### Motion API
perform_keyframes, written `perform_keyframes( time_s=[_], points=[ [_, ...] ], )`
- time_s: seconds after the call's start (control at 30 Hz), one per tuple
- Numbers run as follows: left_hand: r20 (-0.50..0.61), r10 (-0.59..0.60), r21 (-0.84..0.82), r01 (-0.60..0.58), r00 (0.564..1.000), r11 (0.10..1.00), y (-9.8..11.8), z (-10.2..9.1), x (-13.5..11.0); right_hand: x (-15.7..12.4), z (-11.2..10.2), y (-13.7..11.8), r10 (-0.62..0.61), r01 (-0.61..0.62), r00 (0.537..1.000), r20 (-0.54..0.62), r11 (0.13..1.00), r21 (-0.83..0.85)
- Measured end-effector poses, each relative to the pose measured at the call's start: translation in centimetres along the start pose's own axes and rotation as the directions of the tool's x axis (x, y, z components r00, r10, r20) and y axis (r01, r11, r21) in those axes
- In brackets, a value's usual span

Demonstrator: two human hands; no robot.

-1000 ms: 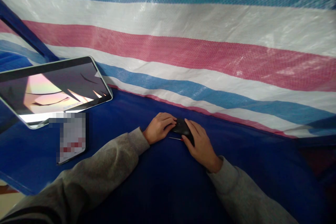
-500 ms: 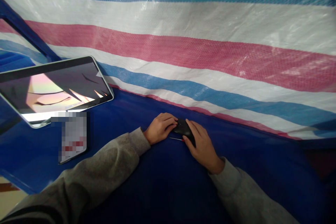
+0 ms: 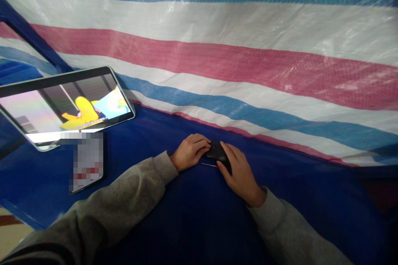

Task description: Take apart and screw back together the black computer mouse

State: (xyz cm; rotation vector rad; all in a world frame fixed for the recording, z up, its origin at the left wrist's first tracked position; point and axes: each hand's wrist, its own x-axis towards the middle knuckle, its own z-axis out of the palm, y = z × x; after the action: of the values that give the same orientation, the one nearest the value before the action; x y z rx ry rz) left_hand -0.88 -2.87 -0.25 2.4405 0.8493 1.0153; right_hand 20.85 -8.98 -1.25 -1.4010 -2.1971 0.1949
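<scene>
A small black computer mouse point(image 3: 217, 152) lies on the dark blue cloth point(image 3: 192, 211), held from both sides. My left hand point(image 3: 189, 151) curls its fingers against the mouse's left side. My right hand point(image 3: 240, 172) grips its right side, thumb along the near edge. A thin red-handled tool point(image 3: 209, 165) lies on the cloth just below the mouse, between my two hands; whether my right thumb touches it I cannot tell. Grey sleeves cover both my arms.
A tablet point(image 3: 65, 105) leans at the left, its screen showing a cartoon with a yellow figure. A phone point(image 3: 87, 161) lies flat in front of it. A striped white, red and blue tarp point(image 3: 248, 62) rises right behind the mouse.
The picture on the tablet has changed from a dark close-up to a bright scene with a yellow figure. My hands and the mouse have hardly moved.
</scene>
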Motion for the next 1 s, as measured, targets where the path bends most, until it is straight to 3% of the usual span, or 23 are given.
perform_keyframes(
  time_s=[0.77, 1.0],
  points=[
    [-0.001, 0.022, 0.037, -0.022, 1.000, 0.999, -0.16, 0.05, 0.10, 0.15, -0.15, -0.10, 0.002, -0.001, 1.000, -0.009, 1.000, 0.024],
    [0.110, 0.019, 0.039, -0.023, 0.994, 0.999, -0.06, -0.32, 0.04, 0.02, 0.00, 0.08, -0.008, 0.009, 1.000, -0.010, 1.000, 0.019]
  ],
)
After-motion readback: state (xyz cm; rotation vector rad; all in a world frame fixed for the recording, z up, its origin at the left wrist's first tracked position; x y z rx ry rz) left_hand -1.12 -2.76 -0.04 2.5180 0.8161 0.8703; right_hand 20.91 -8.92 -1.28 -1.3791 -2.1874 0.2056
